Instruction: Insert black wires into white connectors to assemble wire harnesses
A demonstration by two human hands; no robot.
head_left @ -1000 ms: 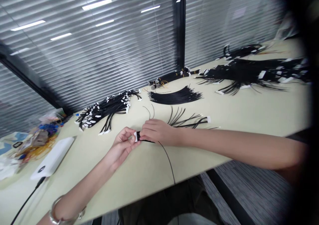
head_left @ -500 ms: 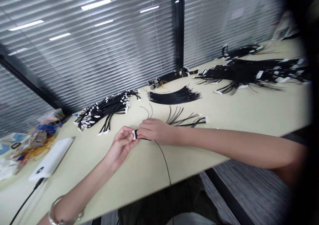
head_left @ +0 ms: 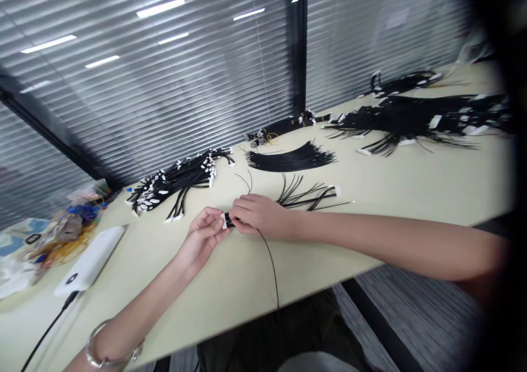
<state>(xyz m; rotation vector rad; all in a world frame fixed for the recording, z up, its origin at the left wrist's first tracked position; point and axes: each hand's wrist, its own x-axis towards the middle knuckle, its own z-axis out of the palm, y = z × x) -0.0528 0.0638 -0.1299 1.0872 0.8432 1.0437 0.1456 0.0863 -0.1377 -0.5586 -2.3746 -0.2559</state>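
Observation:
My left hand (head_left: 205, 235) pinches a small white connector (head_left: 224, 220) between thumb and fingers, low over the table. Just right of it, my right hand (head_left: 257, 216) has its fingers closed round black wires (head_left: 230, 223) that run into the connector. One thin black wire (head_left: 273, 262) hangs from my right hand past the table's front edge. Behind my right hand and forearm lies a harness of black wires (head_left: 307, 197), fanned out on the left, with a white connector (head_left: 337, 191) at its right end.
A bundle of loose black wires (head_left: 292, 159) lies behind my hands. Finished-looking harnesses (head_left: 177, 177) are heaped at the back left, more wires (head_left: 411, 117) at the right. A white power bank (head_left: 89, 262) with a cable and mixed bags (head_left: 68, 226) sit far left.
My right hand's fingers have shifted slightly at the wires beside the connector. A thin wire end now shows above my right forearm. The whole view has moved a little.

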